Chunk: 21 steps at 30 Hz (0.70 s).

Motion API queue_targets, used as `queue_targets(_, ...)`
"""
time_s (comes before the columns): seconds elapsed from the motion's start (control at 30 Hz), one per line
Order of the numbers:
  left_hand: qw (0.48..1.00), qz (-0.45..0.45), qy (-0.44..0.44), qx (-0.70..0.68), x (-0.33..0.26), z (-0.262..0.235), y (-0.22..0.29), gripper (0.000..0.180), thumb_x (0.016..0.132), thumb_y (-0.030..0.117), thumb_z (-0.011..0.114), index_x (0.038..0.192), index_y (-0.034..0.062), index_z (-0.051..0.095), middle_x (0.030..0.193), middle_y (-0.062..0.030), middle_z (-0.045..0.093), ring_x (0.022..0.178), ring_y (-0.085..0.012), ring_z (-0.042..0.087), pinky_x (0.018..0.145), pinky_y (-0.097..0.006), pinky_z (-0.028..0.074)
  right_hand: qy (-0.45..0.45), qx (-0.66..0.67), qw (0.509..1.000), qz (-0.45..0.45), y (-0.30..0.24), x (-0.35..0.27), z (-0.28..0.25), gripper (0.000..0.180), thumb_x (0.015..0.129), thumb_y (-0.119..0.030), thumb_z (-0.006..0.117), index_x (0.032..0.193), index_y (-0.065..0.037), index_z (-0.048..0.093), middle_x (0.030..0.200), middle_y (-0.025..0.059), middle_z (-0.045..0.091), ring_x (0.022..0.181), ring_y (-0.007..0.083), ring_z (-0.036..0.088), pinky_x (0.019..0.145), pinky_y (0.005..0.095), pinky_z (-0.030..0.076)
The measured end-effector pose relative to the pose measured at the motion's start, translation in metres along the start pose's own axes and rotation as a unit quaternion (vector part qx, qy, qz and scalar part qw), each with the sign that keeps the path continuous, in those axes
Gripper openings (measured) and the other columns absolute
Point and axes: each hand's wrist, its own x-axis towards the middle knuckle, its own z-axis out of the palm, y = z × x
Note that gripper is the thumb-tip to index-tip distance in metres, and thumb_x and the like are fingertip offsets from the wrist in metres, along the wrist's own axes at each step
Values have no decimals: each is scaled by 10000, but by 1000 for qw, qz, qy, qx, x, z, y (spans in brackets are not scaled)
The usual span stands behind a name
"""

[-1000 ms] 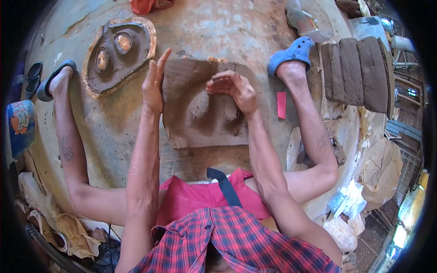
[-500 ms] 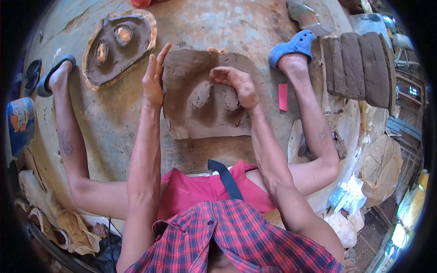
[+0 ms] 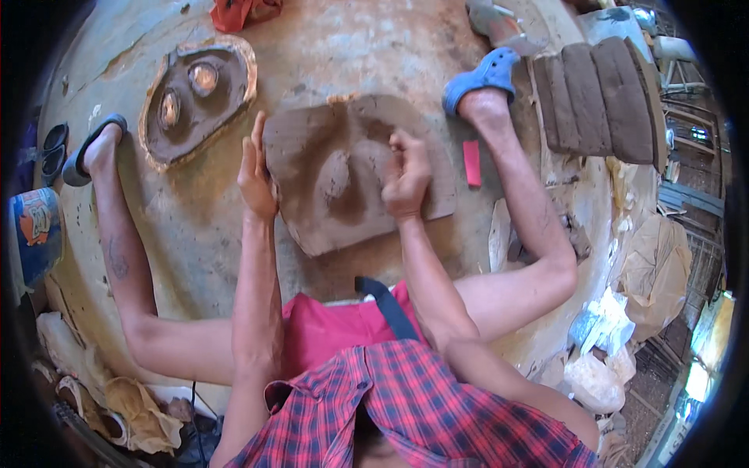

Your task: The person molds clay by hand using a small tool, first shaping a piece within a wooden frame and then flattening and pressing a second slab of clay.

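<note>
Between my spread legs lies a brown wet clay slab (image 3: 316, 226), pressed into a hollow with a raised oval lump in its middle. My left hand (image 3: 257, 187) stands on edge along the slab's left side, fingers stretched out and touching its border. Over the right part of the slab, my right hand (image 3: 406, 175) is curled into a fist, slightly smeared by motion. Nothing shows in its fingers. The fist and wrist hide part of the clay's right hollow.
To the far left sits an orange-rimmed mould (image 3: 204, 144) lined with clay, holding two round raised parts. A stack of thick clay strips (image 3: 581, 101) rests on a board at the right. A pink strip (image 3: 471, 163) lies near my blue clog (image 3: 482, 80). Red cloth (image 3: 243, 12) lies at the back.
My right hand has gone from loosely bent fingers to a fist. The slab has turned slightly, its right end now farther up. My left hand stays at its left edge. The view has shifted.
</note>
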Motion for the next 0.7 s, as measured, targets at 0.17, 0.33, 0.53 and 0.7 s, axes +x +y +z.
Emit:
queue_targets(0.17, 999, -11, 43, -30, -30, -22, -24, 821, 1102, 633, 326, 1664, 35, 301, 1710, -107, 337, 1578, -266, 298, 1296, -393, 197, -11, -180, 979, -97, -23, 3, 20, 560, 1054, -496, 569, 1292, 5, 642, 1188, 171, 661, 1122, 375, 627, 989, 482, 473)
queue_targets(0.33, 993, -31, 89, -69, -43, -15, -38, 843, 1110, 640, 279, 1677, 17, 231, 1718, -126, 312, 1576, -273, 298, 1290, -404, 219, -8, -460, 872, -167, -6, -9, 33, 475, 1025, -464, 617, 1312, -86, 642, 1242, 122, 629, 1205, 348, 571, 1001, 526, 403)
queue_targets(0.53, 994, 30, 49, -88, -39, 7, -20, 921, 1067, 733, 279, 1670, 37, 282, 1720, -102, 320, 1583, -267, 289, 1296, -398, 193, -34, -464, 872, -154, -3, 3, 26, 492, 1045, -517, 575, 1323, -118, 649, 1265, 99, 629, 1207, 341, 567, 995, 520, 397)
queue_targets(0.7, 997, 12, 37, -67, -46, 10, -22, 926, 1069, 730, 262, 1680, 35, 241, 1739, -102, 273, 1592, -280, 265, 1300, -408, 176, -8, -467, 867, -174, -6, -10, 12, 577, 1037, -557, 578, 1337, -68, 642, 1241, 131, 616, 1177, 350, 568, 1001, 513, 402)
